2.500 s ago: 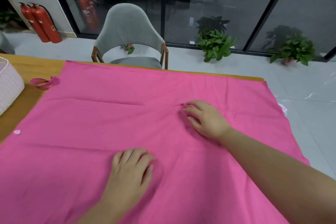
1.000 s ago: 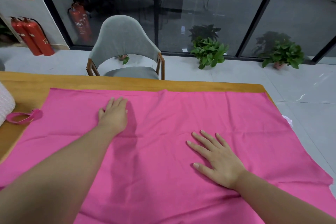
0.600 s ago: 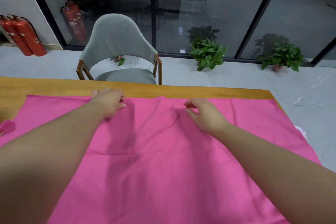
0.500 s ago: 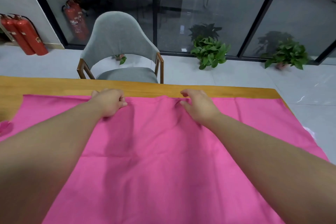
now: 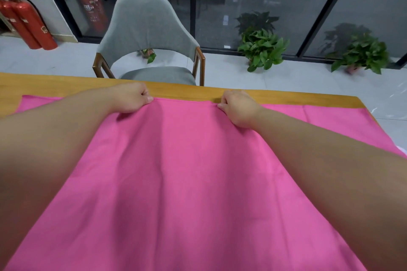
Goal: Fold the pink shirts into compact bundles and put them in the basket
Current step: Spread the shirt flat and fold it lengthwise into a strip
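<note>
both our arms reach across the tabletop (image 5: 66,86) to its far edge. our left hand (image 5: 130,99) is curled, thumb and fingers pinching the far hem of the pink shirt (image 5: 189,171); our right hand (image 5: 239,108) is curled the same way on that hem, a little way along toward the right. the shirt lies spread flat over most of the tabletop, its far hem just short of the far edge, its right side running off near the right edge.

half a second ago both hands were already at the hem; since then the grip has tightened and the cloth between them has pulled into a slight ridge. earlier the palms lay flat mid-shirt.

a strip of bare wood shows along the far edge and at the far left corner. a grey chair (image 5: 149,35) stands just beyond the far edge.
</note>
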### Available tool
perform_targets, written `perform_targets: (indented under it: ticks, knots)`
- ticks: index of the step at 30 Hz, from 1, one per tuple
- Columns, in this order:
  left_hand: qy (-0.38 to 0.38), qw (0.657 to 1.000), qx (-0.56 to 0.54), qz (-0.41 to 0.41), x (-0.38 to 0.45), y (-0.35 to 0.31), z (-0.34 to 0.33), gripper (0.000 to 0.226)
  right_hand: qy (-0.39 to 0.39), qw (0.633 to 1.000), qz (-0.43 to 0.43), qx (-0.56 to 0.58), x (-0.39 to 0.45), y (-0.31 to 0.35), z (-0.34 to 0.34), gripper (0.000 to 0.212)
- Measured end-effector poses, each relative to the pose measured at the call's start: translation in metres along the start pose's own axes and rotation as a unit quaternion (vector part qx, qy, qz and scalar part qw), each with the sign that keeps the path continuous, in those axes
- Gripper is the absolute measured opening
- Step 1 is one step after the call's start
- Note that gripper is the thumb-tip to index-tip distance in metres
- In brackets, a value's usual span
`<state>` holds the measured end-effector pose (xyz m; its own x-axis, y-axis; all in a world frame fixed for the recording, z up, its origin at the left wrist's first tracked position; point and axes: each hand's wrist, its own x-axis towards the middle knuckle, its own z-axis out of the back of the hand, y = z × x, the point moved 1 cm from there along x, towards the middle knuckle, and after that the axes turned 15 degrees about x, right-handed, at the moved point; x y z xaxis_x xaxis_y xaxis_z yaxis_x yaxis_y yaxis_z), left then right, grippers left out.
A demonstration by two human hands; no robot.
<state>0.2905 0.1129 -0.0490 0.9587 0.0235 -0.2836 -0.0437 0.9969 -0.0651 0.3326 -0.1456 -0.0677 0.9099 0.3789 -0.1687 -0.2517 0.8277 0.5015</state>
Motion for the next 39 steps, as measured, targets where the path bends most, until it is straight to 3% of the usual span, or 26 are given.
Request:
perform_targets:
  ticks: [4, 6, 10, 13, 18, 22, 25, 33, 37, 39]
  knots:
    - [-0.004, 0.999, 0.050, 0.017, 0.005, -0.007, -0.004, 0.035, -0.018, 1.000, -0.003, -0.025, 0.000, 0.006, -0.004, 0.028]
    - [-0.020, 0.996, 0.078, 0.025, 0.008, -0.007, -0.012, 0.026, -0.041, 0.998, 0.002, -0.053, 0.000, 0.007, -0.008, 0.031]
    - [-0.116, 0.982, 0.138, 0.052, 0.004, -0.004, -0.021, 0.013, -0.126, 0.985, -0.009, -0.115, 0.001, 0.004, -0.017, 0.031]
    - [-0.176, 0.967, 0.172, 0.063, 0.003, -0.002, -0.025, 0.009, -0.192, 0.966, 0.005, -0.175, 0.003, 0.003, -0.023, 0.017]
    - [-0.274, 0.936, 0.203, 0.088, -0.008, -0.010, -0.026, 0.015, -0.221, 0.966, 0.029, -0.130, 0.000, 0.004, -0.021, 0.017]
    - [-0.243, 0.965, 0.096, -0.035, -0.052, -0.040, -0.036, 0.045, -0.176, 0.981, 0.085, -0.010, -0.044, 0.008, -0.018, 0.026]
    - [-0.190, 0.968, 0.081, -0.140, -0.119, -0.063, -0.058, 0.070, -0.164, 0.973, 0.159, 0.032, -0.112, 0.010, -0.031, 0.024]
    - [-0.233, 0.889, 0.089, -0.383, -0.327, -0.084, -0.123, 0.040, -0.160, 0.944, 0.280, 0.066, -0.337, -0.003, -0.093, 0.007]
    - [-0.217, 0.883, 0.103, -0.403, -0.385, -0.070, -0.146, 0.020, -0.157, 0.938, 0.308, 0.019, -0.409, -0.019, -0.110, 0.020]
    - [-0.248, 0.879, 0.105, -0.393, -0.408, -0.068, -0.157, 0.016, -0.144, 0.941, 0.305, 0.005, -0.436, -0.024, -0.109, 0.022]
